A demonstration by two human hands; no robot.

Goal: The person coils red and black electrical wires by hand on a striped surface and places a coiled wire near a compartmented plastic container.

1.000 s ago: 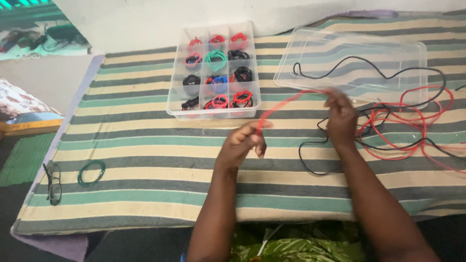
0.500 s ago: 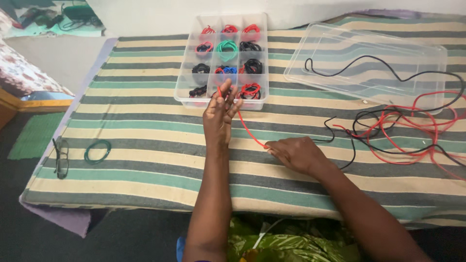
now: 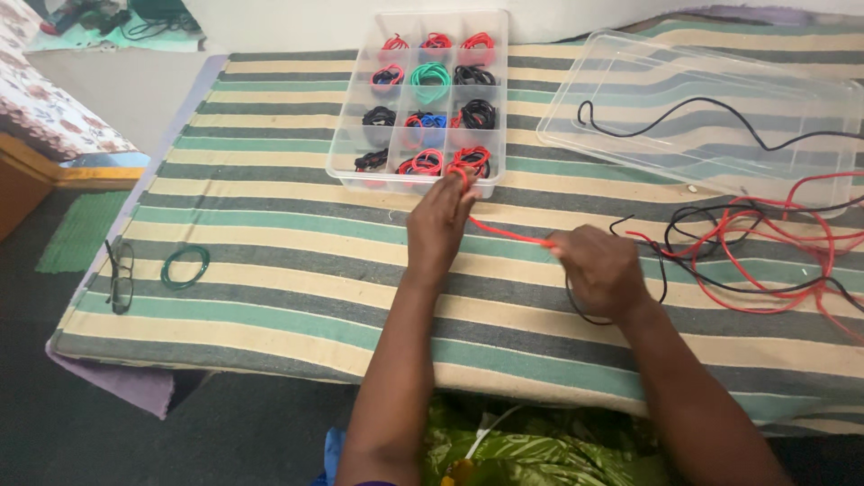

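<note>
My left hand (image 3: 439, 225) pinches one end of a red wire (image 3: 508, 234) just in front of the clear compartment box (image 3: 349, 144). My right hand (image 3: 598, 268) grips the same wire farther right, so it runs taut between both hands. The box holds small coils of red, black, green and blue wire in its compartments. To the right lies a tangle of loose red and black wires (image 3: 756, 247).
A clear lid (image 3: 648, 81) lies at the back right with a black wire across it. A green wire coil (image 3: 184, 266) and a pair of glasses (image 3: 119, 274) rest near the left edge of the striped cloth (image 3: 270, 297).
My left hand stays near the box with the red wire end. My right hand has slid along the wire and closed on it, and the view has shifted slightly.
</note>
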